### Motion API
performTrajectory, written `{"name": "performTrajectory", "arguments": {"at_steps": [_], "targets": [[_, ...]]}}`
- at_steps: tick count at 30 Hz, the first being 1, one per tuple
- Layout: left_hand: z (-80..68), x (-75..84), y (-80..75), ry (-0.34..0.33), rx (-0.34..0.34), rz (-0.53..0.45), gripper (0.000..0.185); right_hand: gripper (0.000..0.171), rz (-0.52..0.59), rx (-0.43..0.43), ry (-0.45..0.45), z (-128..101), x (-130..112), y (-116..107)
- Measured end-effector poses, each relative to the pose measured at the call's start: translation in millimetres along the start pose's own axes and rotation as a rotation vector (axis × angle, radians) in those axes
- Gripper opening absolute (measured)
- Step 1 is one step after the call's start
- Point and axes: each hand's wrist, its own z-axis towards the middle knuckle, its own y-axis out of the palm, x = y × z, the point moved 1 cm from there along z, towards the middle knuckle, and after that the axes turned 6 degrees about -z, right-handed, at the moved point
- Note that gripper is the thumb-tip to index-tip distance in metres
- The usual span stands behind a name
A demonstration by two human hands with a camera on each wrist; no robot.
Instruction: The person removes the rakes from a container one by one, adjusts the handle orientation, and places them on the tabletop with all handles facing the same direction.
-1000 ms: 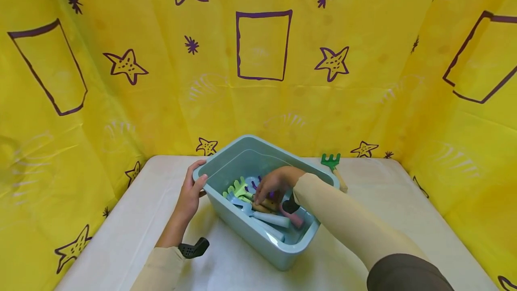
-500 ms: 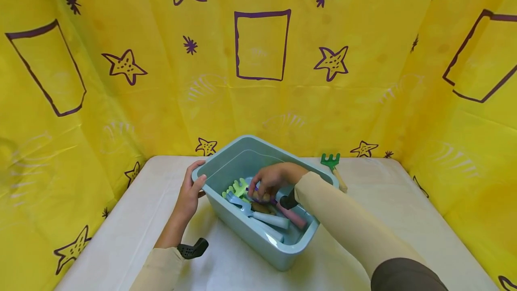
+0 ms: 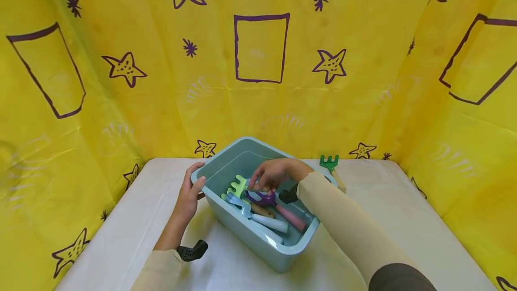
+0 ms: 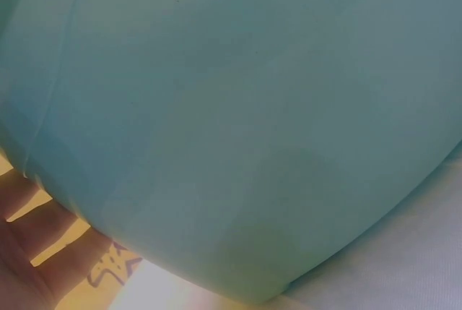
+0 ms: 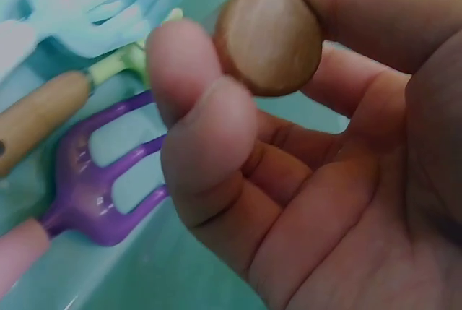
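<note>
Your left hand (image 3: 189,197) rests against the left end of the pale blue bin (image 3: 226,165), thumb hooked over the rim and fingers (image 4: 29,230) lying straight along the outer wall, so it steadies the bin rather than closing round anything. The bin stands on the white worktop (image 3: 133,219), its long axis running from far left to near right.

Inside it lie several toy garden tools, mostly aligned with that axis: a light green rake (image 3: 237,187) at the left with its tines towards the far left, a pale blue fork (image 3: 238,202) just nearer you, and a purple fork (image 3: 261,198) with a pink handle (image 3: 291,218) that runs down to the near right corner. In the right wrist view the purple fork's (image 5: 108,173) tines point up and right.

Your right hand (image 3: 273,175) is down in the bin, above the purple fork, pinching a wooden handle (image 5: 268,37) between thumb and fingers; its round end faces the wrist camera, and the rest of that tool is hidden, so I cannot tell which one it is.

Beyond the bin's right rim a dark green rake (image 3: 330,163) lies on the worktop, tines towards the yellow backdrop (image 3: 363,80).
</note>
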Motion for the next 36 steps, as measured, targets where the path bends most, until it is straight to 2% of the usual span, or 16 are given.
{"name": "performTrajectory", "arguments": {"at_steps": [5, 10, 20, 28, 36], "targets": [[1.0, -1.0, -0.1, 0.005, 0.003, 0.002, 0.046, 0.026, 0.034, 0.037, -0.063, -7, -2, -5], [2.3, -0.6, 0.3, 0.014, -0.006, -0.007, 0.046, 0.026, 0.073, 0.037, -0.107, -12, -6, -8], [0.3, 0.2, -0.7, 0.019, -0.007, -0.003, 0.045, 0.027, 0.206, 0.090, -0.206, -29, -11, -17], [0.2, -2.2, 0.2, -0.002, -0.005, 0.009, 0.047, 0.032, 0.262, 0.193, -0.341, -54, -6, -27], [0.4, -0.5, 0.5, 0.006, -0.008, 0.011, 0.047, 0.031, 0.302, 0.307, -0.385, -82, 6, -40]]}}
